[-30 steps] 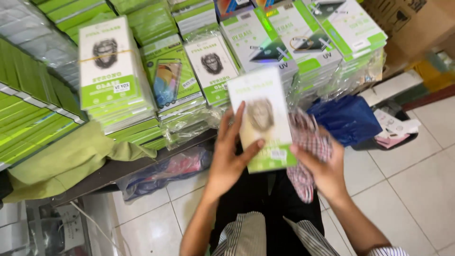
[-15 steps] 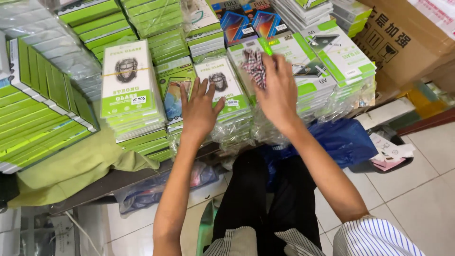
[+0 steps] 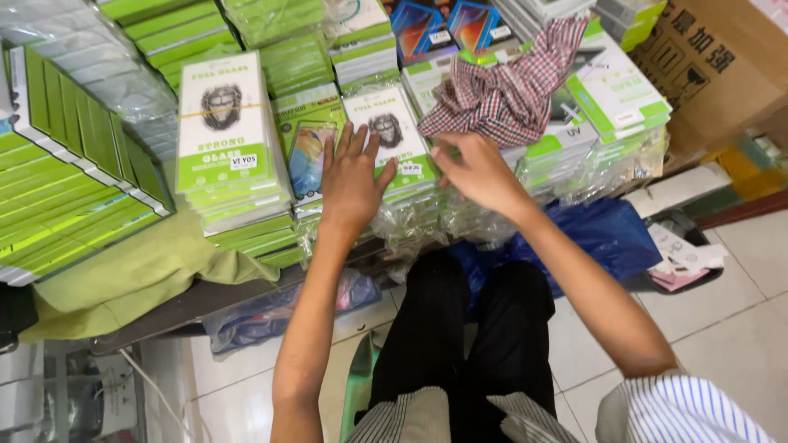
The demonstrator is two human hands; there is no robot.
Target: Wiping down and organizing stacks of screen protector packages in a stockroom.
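Observation:
My left hand [image 3: 351, 176] lies flat with its fingers spread on a stack of green-and-white flat packages [image 3: 392, 135], its fingertips at the top pack's left edge. My right hand [image 3: 476, 168] hovers just right of that pack with loosely bent fingers and holds nothing. A red-and-white checked cloth [image 3: 509, 90] lies crumpled on the neighbouring stacks, just above my right hand and apart from it. My knees in black trousers [image 3: 468, 328] are under the table's edge.
A taller stack of similar packs [image 3: 222, 123] stands to the left, with rows of green boxes [image 3: 66, 197] beyond it. A green cloth [image 3: 123, 271] drapes the table edge. A blue bag [image 3: 611, 238] and a cardboard box [image 3: 714, 57] sit at the right.
The pack that both hands held a second ago now lies on the stack. My right hand carried the checked cloth up, left it on the stacks and drew back.

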